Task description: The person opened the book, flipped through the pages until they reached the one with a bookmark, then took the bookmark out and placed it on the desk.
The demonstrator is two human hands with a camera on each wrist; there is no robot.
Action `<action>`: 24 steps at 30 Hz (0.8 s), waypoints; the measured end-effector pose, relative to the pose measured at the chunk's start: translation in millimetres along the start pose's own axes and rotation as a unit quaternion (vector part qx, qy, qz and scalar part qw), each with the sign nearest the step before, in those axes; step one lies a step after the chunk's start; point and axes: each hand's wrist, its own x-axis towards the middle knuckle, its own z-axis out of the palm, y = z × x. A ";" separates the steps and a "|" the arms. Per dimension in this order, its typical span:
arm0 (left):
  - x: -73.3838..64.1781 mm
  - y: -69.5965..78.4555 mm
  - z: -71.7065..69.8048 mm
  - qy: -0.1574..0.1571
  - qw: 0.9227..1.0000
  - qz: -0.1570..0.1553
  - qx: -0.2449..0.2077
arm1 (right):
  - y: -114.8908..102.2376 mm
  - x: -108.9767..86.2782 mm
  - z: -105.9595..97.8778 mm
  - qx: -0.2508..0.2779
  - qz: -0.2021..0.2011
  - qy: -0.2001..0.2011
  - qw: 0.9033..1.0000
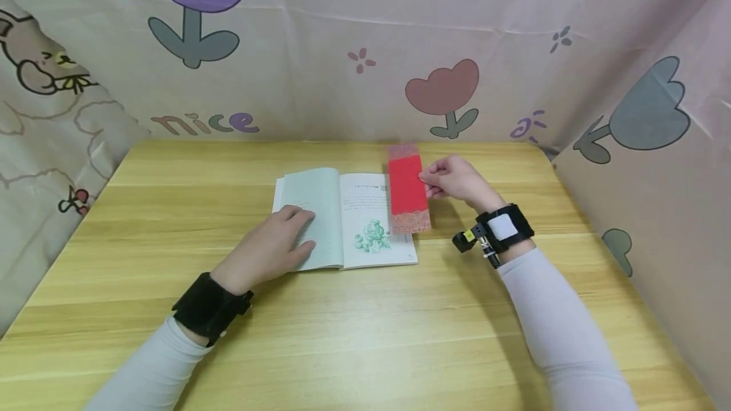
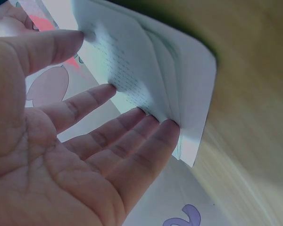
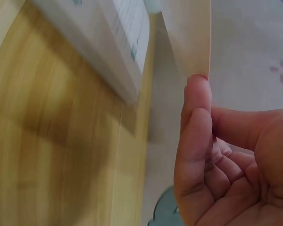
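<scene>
An open book (image 1: 377, 205) lies on the wooden table, with small print and a green flower drawing on its right page. My left hand (image 1: 268, 249) rests on the pale green left page (image 1: 320, 195), fingers extended; in the left wrist view the fingertips (image 2: 169, 129) touch the printed page. Between thumb and fingers, my right hand (image 1: 457, 179) pinches the right edge of a red bookmark (image 1: 407, 184) with pinkish patterned ends. This bookmark is held up over the right page's outer edge, and its pale back (image 3: 191, 37) faces the right wrist camera.
The wooden table (image 1: 365, 335) extends around the book on all sides. A fabric backdrop (image 1: 320, 49) with printed flowers stands behind the table and along both sides. A small camera on a strap (image 1: 497, 230) sits on the right wrist.
</scene>
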 end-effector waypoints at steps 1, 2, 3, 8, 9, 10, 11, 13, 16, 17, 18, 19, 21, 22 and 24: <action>-0.5 0.4 -0.5 -0.001 1.000 -0.001 -0.001 | 3.5 -1.7 -3.1 -0.004 0.003 0.002 1.000; -0.8 0.3 -0.9 -0.003 1.000 -0.003 -0.001 | 6.9 -3.8 -5.9 -0.003 0.007 0.004 1.000; -1.4 0.6 -1.2 -0.004 1.000 -0.003 -0.001 | 10.7 -5.8 -8.4 -0.006 0.009 0.005 1.000; -2.5 0.9 -1.9 -0.002 1.000 -0.002 0.000 | 30.0 -17.0 -20.7 -0.013 0.027 0.008 1.000; -2.4 0.9 -2.1 -0.001 1.000 -0.001 0.000 | 33.6 -19.2 -23.1 -0.017 0.030 0.008 0.999; -2.6 0.6 -1.9 0.001 1.000 0.000 0.000 | 37.2 -21.2 -25.0 -0.020 0.037 0.009 0.999; -2.7 0.2 -1.8 0.001 1.000 0.001 0.000 | 40.6 -23.2 -26.8 -0.023 0.041 0.009 0.999; -3.0 0.2 -1.8 0.002 1.000 0.002 -0.001 | 47.1 -26.5 -30.0 -0.035 0.049 0.008 0.998; -3.7 -0.4 -2.2 0.003 1.000 0.002 0.000 | 55.9 -30.1 -32.6 -0.058 0.061 0.010 0.996; -3.9 -0.4 -2.5 0.003 1.000 0.001 0.000 | 58.7 -30.9 -33.2 -0.064 0.064 0.008 0.996; -4.2 -0.5 -2.8 0.003 1.000 0.001 0.002 | 61.2 -31.7 -33.4 -0.069 0.066 0.006 0.995; -4.5 -0.6 -3.0 0.003 1.000 0.000 0.002 | 63.2 -32.2 -33.2 -0.074 0.070 0.004 0.995; -5.0 -1.0 -3.5 0.003 1.000 -0.001 0.004 | 66.8 -32.7 -32.4 -0.081 0.073 0.001 0.994; -5.4 -1.2 -3.8 0.003 1.000 -0.001 0.004 | 68.2 -32.8 -31.9 -0.083 0.073 -0.001 0.994; -6.0 -1.8 -4.3 0.003 1.000 -0.002 0.004 | 69.9 -32.7 -30.3 -0.087 0.069 -0.002 0.994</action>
